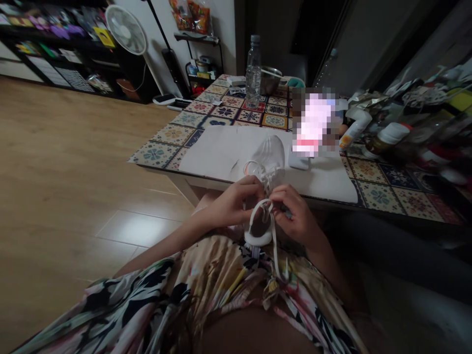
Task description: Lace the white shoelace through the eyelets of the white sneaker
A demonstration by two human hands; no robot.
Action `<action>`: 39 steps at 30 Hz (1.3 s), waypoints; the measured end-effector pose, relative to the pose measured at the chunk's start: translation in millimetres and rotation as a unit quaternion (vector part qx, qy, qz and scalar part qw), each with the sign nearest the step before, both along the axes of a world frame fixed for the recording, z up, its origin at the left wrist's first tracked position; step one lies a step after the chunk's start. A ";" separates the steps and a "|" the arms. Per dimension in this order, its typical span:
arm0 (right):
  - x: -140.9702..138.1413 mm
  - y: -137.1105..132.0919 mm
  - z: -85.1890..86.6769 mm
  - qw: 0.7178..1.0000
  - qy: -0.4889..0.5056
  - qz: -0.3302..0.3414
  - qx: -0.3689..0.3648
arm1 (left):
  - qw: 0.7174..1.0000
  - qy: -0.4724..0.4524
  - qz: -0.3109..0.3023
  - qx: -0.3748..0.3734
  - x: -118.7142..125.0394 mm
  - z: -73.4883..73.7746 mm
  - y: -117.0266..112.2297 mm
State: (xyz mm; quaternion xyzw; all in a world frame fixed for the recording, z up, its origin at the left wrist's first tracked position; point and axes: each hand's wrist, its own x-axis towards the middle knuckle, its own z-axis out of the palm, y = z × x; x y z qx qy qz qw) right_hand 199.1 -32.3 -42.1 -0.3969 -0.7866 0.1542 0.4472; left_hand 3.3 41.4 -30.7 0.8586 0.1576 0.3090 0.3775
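1. Pinching white shoelace [274, 241] between left hand's [236, 201] thumb and fingers, beside a raised loop.
2. Gripping same lace narrowly with right hand [298, 214], with loose length hanging below.
3. Working above white sneaker [272, 150], pointed toe-away across table's [165, 135] near edge, over white sheet [214, 152].

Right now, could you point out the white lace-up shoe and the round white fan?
White lace-up shoe [273, 156], head camera view: on its front upper.
Round white fan [126, 31], head camera view: on its central hub.
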 end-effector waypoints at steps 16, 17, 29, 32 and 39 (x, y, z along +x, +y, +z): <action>-2.3 3.0 -6.1 0.999 0.042 0.001 -0.032 | 0.999 -0.047 0.005 -0.028 -0.3 -4.4 -0.6; -2.8 2.8 -6.5 0.999 0.043 0.000 -0.031 | 0.999 -0.048 0.000 -0.025 -0.5 -4.3 -0.4; 13.0 0.3 -8.8 0.985 0.112 0.100 -0.084 | 0.962 -0.128 -0.068 -0.231 -14.5 -8.5 0.7; 17.8 -2.1 -7.5 0.963 0.203 0.165 -0.056 | 0.935 -0.240 -0.035 -0.258 -20.8 -7.0 1.6; 37.6 -7.9 6.2 0.882 0.459 0.100 0.028 | 0.809 -0.485 -0.135 -0.303 -40.0 22.0 10.2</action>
